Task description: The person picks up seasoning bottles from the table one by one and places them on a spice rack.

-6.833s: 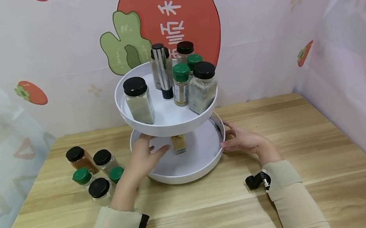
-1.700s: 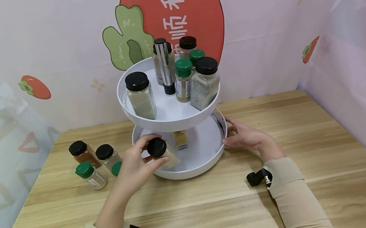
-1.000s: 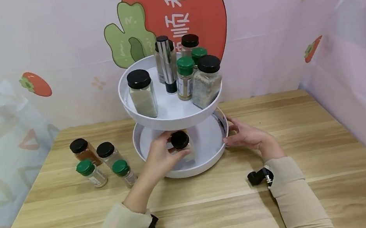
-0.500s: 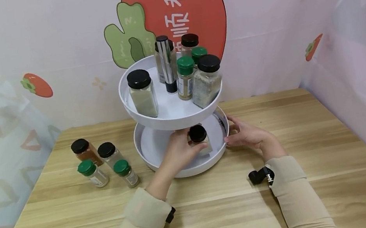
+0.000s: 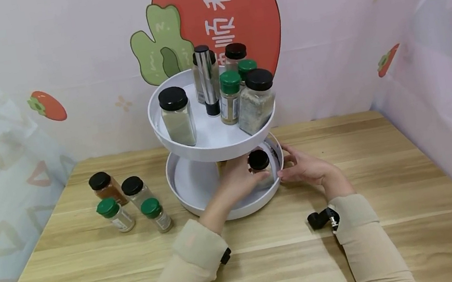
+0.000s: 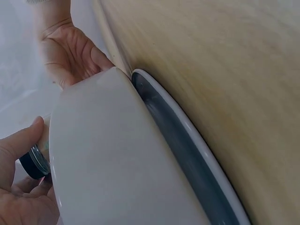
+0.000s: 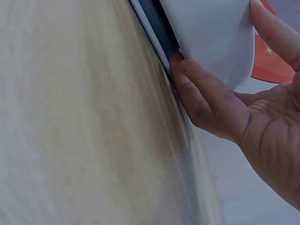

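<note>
My left hand [image 5: 238,178] reaches between the tiers of a white two-tier turntable and holds a clear spice jar [image 5: 259,160] with a black lid, upright by the right side of the lower tray [image 5: 257,204]. In the left wrist view, thumb and fingers pinch the jar [image 6: 35,161] just under its lid, while the tray wall hides its lower part. My right hand [image 5: 304,168] grips the lower tray's right side. The right wrist view has its thumb on the white wall and fingers [image 7: 192,93] curled at the bottom edge.
The upper tray [image 5: 214,152] carries several spice jars [image 5: 178,123] and a silver tube [image 5: 207,80] close overhead. Left on the wooden table [image 5: 97,277] stand a reddish jar [image 5: 108,188], a black-lidded jar [image 5: 137,191] and two green-capped ones [image 5: 158,214]. A patterned cloth backs the table.
My left hand picked up the black-lidded jar from the table group on the left, brought it into the lower tier and moved it rightward. The right hand keeps its grip on the tray.
</note>
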### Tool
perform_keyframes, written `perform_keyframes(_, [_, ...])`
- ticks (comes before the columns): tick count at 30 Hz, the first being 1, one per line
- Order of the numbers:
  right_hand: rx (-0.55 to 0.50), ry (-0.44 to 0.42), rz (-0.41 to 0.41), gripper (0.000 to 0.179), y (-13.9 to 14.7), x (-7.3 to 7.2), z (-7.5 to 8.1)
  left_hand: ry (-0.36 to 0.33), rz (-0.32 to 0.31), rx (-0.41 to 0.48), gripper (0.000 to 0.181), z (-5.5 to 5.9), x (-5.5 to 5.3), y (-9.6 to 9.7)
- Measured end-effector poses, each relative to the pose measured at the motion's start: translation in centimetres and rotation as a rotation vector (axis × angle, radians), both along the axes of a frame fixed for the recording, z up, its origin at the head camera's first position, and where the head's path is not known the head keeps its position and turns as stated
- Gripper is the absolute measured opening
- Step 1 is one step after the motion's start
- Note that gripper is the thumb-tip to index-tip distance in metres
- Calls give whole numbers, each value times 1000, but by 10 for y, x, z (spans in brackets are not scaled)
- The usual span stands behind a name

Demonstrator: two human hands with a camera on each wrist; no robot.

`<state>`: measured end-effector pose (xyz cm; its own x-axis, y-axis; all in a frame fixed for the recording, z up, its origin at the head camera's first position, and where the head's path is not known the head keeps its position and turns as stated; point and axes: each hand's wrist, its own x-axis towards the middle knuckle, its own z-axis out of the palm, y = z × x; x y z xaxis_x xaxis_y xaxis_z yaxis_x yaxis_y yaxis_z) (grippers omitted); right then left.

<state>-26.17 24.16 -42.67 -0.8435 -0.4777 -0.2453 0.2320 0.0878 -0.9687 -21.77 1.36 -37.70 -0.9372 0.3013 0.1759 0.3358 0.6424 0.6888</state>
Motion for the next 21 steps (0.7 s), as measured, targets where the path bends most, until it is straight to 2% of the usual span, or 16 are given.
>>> perform_keyframes(7, [-18, 14, 14, 99, 0, 0, 0, 10, -89, 28, 51, 0, -3, 9])
perform_keyframes(17, [-7, 20, 16, 98, 1, -1, -1, 36, -96, 37, 51, -3, -4, 13])
perform_keyframes(21, [-2, 21, 18, 99, 1, -1, 0, 20, -94, 39, 53, -4, -4, 13])
